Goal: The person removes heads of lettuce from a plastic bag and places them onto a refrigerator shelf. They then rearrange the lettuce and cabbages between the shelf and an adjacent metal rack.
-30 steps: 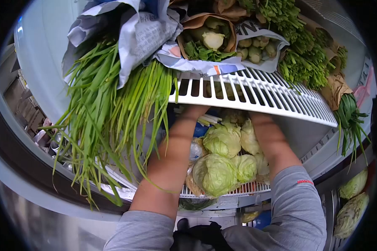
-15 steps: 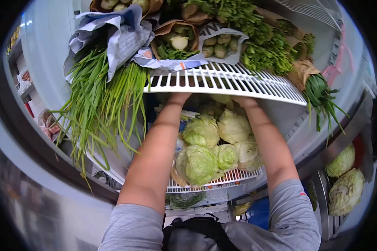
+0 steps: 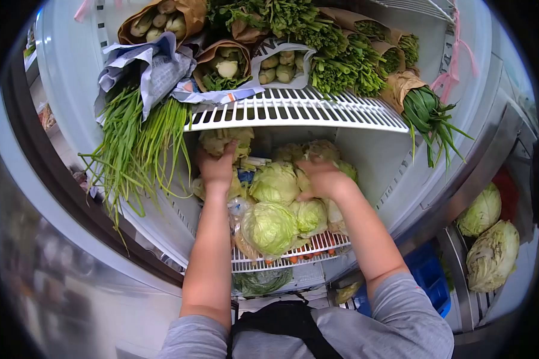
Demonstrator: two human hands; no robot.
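On the lower rack of a fridge, my left hand (image 3: pixel 217 167) is wrapped around a pale, knobbly cauliflower (image 3: pixel 221 141) at the back left. To the right, my right hand (image 3: pixel 322 177) curls over a pale lettuce head (image 3: pixel 303 180), its grip partly hidden by the back of the hand. Between my arms lie more lettuces, a large round one (image 3: pixel 269 226) in front, a smaller one (image 3: pixel 311 216) beside it and another (image 3: pixel 274 182) behind. Another knobbly, pale vegetable head (image 3: pixel 321 149) sits behind my right hand.
Above my hands, a white wire shelf (image 3: pixel 293 113) carries paper-wrapped greens and long green stalks (image 3: pixel 161 137) hanging over its edge. Carrots (image 3: pixel 305 257) show beneath the lower rack. Cabbages (image 3: pixel 493 256) stand at the right, near a blue crate (image 3: pixel 428 278).
Both hands, hidden under the upper shelf before, now show on the lower rack. A cauliflower is now visible in my left hand. The view has shifted, so the shelf sits further left.
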